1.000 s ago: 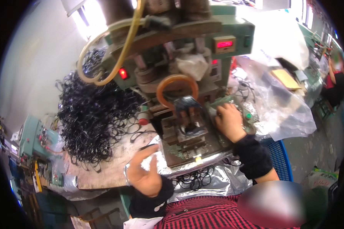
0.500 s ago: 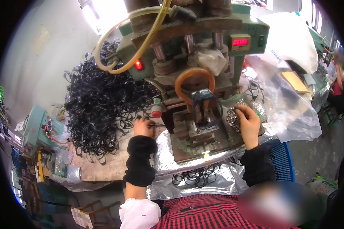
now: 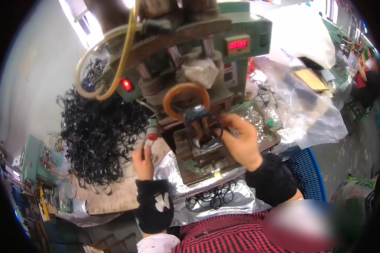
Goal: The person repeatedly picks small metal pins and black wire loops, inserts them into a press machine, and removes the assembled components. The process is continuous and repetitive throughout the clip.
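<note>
A green press [image 3: 249, 31] stands in front of me, and a black strap loop [image 3: 189, 131] hangs at its tooling below an orange ring-shaped tube [image 3: 168, 101]. My right hand [image 3: 244, 143] is at the right side of this loop, thumb and forefinger bent together at its edge. Anything small between those fingertips is hidden. To the left of the press, my left hand [image 3: 143, 163] is by the red button [image 3: 152, 137] and the near edge of the black strap pile [image 3: 101, 139]. Its thumb and fingers are close together; what they pinch is too small to tell.
Shiny small metal pieces [image 3: 254, 116] lie in a tray right of the tooling. Several black loops [image 3: 213, 196] rest on silver foil [image 3: 240, 194] in front of me. A blue basket [image 3: 310, 173] stands lower right, below clear plastic [image 3: 321, 122]. Another person [image 3: 365, 76] sits far right.
My right hand has moved left from the metal pieces to the black loop on the press. My left hand stays beside the strap pile, fingers now pointing upward. The whole view has shifted.
</note>
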A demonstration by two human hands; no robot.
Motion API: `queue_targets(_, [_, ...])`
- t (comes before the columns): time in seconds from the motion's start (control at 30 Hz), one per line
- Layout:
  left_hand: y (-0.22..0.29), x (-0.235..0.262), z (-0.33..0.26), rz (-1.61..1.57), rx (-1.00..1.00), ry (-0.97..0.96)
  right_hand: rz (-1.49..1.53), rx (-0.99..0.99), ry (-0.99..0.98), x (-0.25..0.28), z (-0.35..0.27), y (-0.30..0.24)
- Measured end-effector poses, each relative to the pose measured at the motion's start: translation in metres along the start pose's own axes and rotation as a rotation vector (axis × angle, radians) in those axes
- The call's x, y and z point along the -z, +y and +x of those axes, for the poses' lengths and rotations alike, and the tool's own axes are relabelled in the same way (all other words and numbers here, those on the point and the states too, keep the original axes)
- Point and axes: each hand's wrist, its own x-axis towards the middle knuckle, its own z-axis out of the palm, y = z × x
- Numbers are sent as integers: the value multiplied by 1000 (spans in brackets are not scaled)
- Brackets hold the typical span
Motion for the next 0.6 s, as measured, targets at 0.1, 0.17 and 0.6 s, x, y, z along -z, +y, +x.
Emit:
queue_targets(0.1, [16,-3,-37,-709,262,119,187,-124,-21,-13,-3,15])
queue_targets(0.17, [36,-1,-42,-852,324,167,275,-200,24,-16,-8,15])
queue_targets(0.6, [226,63,-11,-950,-276,43,173,-128,-227,3,-23,-40])
